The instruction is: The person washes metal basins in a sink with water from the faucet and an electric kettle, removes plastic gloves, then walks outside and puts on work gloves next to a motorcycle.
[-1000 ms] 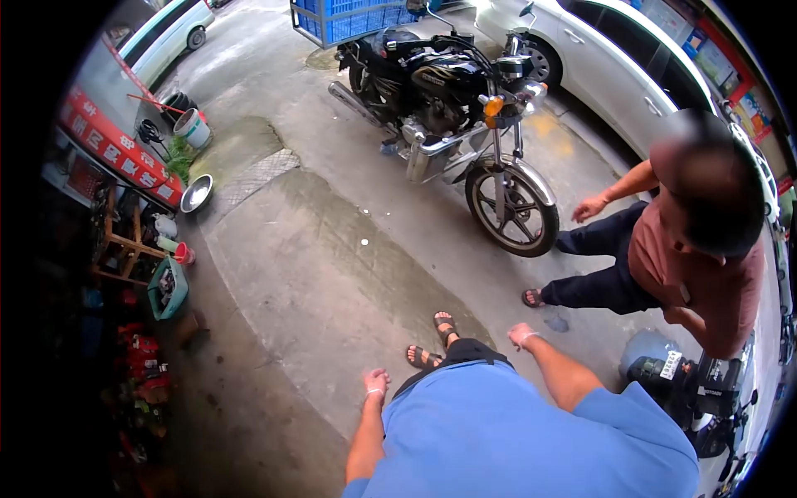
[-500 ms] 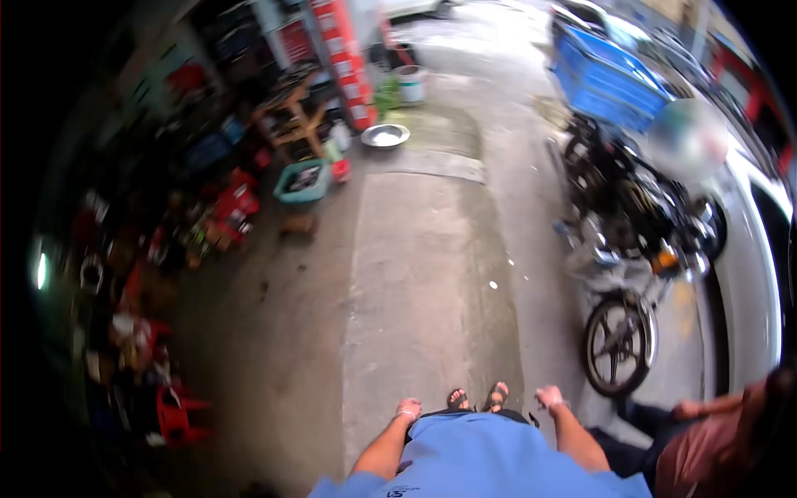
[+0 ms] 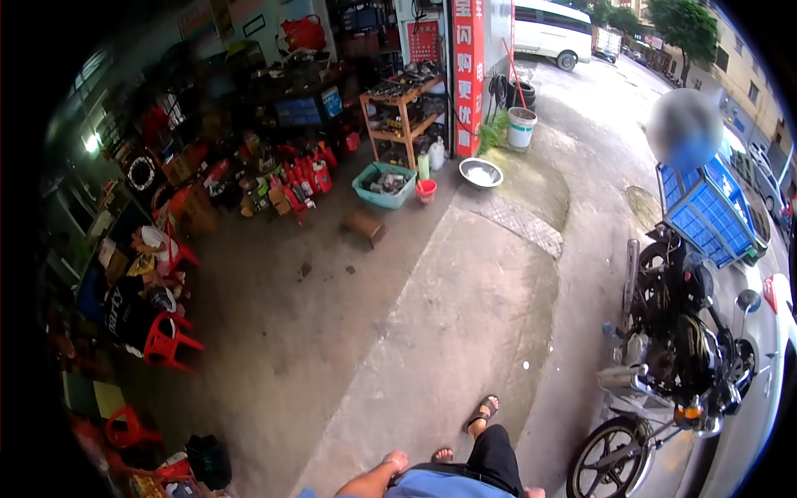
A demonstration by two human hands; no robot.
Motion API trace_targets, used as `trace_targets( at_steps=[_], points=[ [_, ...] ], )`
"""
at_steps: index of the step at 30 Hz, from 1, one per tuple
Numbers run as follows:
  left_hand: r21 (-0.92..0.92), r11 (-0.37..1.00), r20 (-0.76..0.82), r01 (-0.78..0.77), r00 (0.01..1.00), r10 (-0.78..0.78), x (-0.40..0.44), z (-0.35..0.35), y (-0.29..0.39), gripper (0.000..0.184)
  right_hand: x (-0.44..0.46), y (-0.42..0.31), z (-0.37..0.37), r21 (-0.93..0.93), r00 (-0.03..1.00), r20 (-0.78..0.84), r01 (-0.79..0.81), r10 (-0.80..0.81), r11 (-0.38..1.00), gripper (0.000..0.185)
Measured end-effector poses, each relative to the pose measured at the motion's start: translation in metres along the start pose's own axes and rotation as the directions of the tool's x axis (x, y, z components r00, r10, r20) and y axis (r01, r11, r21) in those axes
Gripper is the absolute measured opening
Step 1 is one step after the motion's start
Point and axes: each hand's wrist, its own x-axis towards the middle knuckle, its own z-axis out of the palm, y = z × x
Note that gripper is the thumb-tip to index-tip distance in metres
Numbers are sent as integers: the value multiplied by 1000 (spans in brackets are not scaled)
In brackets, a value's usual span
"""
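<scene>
My left hand (image 3: pixel 397 459) hangs beside my waist, next to the blue shirt (image 3: pixel 444 485) and black shorts (image 3: pixel 496 456). Its fingers look curled in, and nothing shows in it. Only a sliver of my right hand (image 3: pixel 534 492) enters at the bottom edge, by the other side of the shorts; its fingers are hidden. My feet wear dark sandals (image 3: pixel 481 412), one foot ahead of the other. Right of me stands a black motorcycle (image 3: pixel 693 353), apart from both hands.
Left are red stools (image 3: pixel 170 339), several red bottles (image 3: pixel 307 178) and a brown box (image 3: pixel 363 227). Ahead stand a teal tub (image 3: pixel 383 199), red bucket (image 3: pixel 426 192), metal basin (image 3: pixel 481 173) and wooden rack (image 3: pixel 404 104). A blue crate (image 3: pixel 706 216) and white car (image 3: pixel 768 390) are on the right.
My view has turned left and up, showing more of the shop and street. One foot has stepped forward. My right hand has nearly left the view, and the person at lower right is gone from it.
</scene>
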Motion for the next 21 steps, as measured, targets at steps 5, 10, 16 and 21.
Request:
trace_targets(
  at_steps=[5, 10, 16, 21],
  points=[
    [327, 908, 9, -263, 961, 275, 79, -42, -11, 26, 55, -110, 3, -166, 998, 61, 30, -20, 986, 14],
    [-148, 987, -94, -65, 994, 52, 86, -201, 58, 25, 138, -228, -11, -430, 981, 131, 184, -141, 884, 14],
    [-846, 477, -327, -241, 939, -105, 85, -379, 133, 30, 223, -429, -6, -251, 917, 164, 395, -363, 884, 11],
    [-855, 448, -416, -261, 861, -292, 120, -429, 99, 25, 177, -634, 31, -207, 897, 106, 441, -428, 873, 15]
  ],
)
